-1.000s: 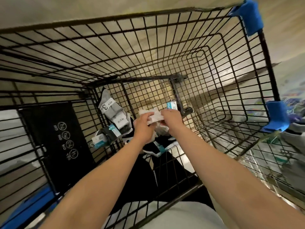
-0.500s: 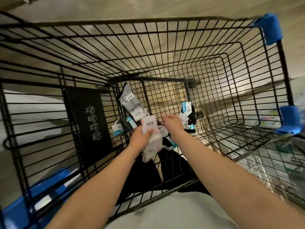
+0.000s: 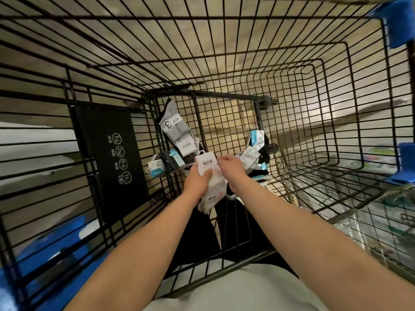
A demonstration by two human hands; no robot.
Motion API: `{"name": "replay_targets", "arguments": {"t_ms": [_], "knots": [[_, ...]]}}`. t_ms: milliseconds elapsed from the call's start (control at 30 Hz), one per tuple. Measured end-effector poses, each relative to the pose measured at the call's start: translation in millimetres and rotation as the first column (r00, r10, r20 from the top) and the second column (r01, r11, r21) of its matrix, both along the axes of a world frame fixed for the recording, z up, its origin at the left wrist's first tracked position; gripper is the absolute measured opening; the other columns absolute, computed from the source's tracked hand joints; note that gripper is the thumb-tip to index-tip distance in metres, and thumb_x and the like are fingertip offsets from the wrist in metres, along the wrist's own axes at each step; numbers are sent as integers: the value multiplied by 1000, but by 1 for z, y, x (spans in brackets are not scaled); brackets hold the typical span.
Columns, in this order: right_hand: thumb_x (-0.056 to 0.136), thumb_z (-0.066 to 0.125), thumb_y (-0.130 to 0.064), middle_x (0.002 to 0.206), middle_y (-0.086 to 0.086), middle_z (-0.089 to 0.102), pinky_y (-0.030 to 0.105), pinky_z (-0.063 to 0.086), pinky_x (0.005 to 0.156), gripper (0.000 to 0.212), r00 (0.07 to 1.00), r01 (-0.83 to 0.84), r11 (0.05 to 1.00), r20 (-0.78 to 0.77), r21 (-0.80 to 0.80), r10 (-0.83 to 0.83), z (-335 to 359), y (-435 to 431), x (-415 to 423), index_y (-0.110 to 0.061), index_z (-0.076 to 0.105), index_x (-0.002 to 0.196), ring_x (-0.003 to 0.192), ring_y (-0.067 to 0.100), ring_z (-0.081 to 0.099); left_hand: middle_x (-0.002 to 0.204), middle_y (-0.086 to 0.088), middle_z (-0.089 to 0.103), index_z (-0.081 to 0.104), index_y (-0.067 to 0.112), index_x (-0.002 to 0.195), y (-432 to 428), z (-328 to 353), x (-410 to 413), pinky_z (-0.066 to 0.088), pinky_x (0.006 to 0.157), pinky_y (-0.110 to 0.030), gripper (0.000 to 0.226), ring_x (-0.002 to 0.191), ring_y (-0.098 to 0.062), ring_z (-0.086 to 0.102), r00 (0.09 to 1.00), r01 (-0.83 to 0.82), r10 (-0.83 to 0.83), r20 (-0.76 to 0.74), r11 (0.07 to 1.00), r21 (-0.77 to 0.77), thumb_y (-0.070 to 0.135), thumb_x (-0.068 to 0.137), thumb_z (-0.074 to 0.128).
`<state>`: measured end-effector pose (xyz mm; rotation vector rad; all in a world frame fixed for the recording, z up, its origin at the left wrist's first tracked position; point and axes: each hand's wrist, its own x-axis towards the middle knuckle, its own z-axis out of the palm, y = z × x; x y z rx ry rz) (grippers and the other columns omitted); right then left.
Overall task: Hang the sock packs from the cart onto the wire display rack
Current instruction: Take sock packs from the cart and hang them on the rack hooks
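Both my arms reach down into a black wire cart (image 3: 292,70). My left hand (image 3: 197,181) grips a white sock pack (image 3: 212,189) with a pink-edged label, lifted above the cart floor. My right hand (image 3: 231,168) is curled at the pack's right edge, and its fingertips are hidden. On the cart floor lie a grey sock pack (image 3: 176,131) marked with a 3, a dark pack with a teal label (image 3: 164,164), and black-and-white packs (image 3: 256,153) at the right. No display rack is in view.
A black warning panel (image 3: 112,158) hangs on the cart's left inner wall. Blue plastic corner guards (image 3: 404,162) sit on the right rim. A second wire basket (image 3: 314,153) nests at the cart's right side. Blue cart parts (image 3: 56,248) show at lower left.
The white pack has come up off the pile and now hangs upright in my left hand. My view has dropped closer into the cart.
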<state>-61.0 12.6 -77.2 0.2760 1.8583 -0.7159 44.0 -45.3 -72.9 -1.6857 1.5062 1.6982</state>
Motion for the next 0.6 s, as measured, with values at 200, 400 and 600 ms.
{"name": "replay_targets", "arguments": {"t_ms": [200,400,600], "knots": [[94,56,-21,115,4,71,44,59,88,25,999,-18,998,26,-59,20,-17,-17,-3,-23,68,115,102,25,68,123,2,63,53,18,137,-15,-12,10,41,83,-27,36,108,-19,60,993,-108,112,33,987,-120,29,103,48],[106,46,-21,123,-4,52,24,43,67,44,976,-106,974,165,-200,140,-41,-73,13,-28,40,149,97,11,54,122,1,66,50,26,136,-45,-39,37,53,96,-44,37,107,-22,64,952,-291,304,32,934,-207,27,100,49],[96,64,-21,111,4,71,37,58,81,18,988,-145,979,-72,-144,136,-66,-88,32,-21,71,112,95,17,67,114,4,68,55,32,130,-56,-56,43,55,92,-49,38,101,-20,66,968,-236,249,43,952,-194,35,92,47]]}}
